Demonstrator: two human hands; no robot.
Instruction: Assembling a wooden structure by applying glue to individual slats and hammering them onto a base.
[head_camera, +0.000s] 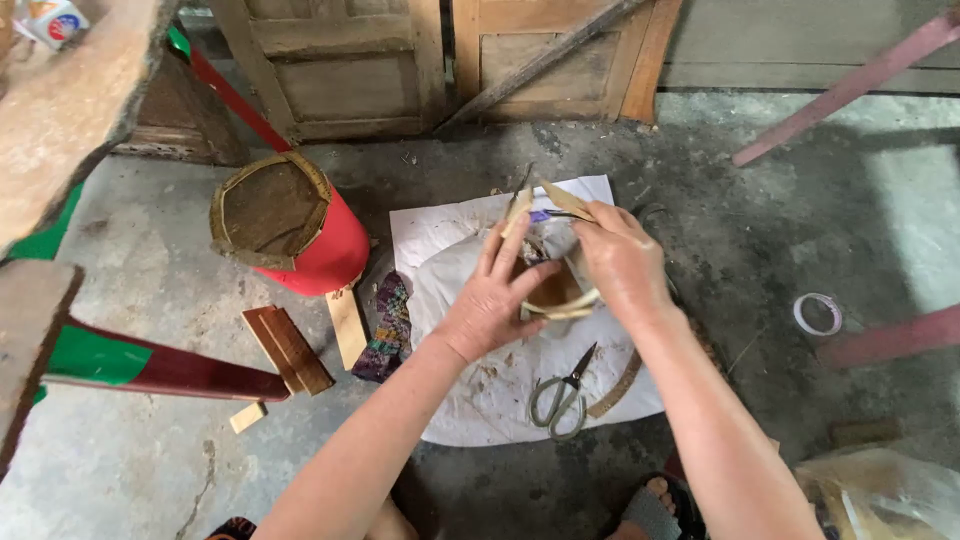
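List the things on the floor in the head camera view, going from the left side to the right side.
Brown wooden slats → red container → patterned cloth → left hand → scissors → right hand → tape ring → plastic bag.

Much tucked out of sight around the hands

The left hand and right hand cover most of the bamboo ring, its inside barely showing; the plastic bag runs off the bottom edge; the sandalled foot is cut off too; the can at top left is half lost.
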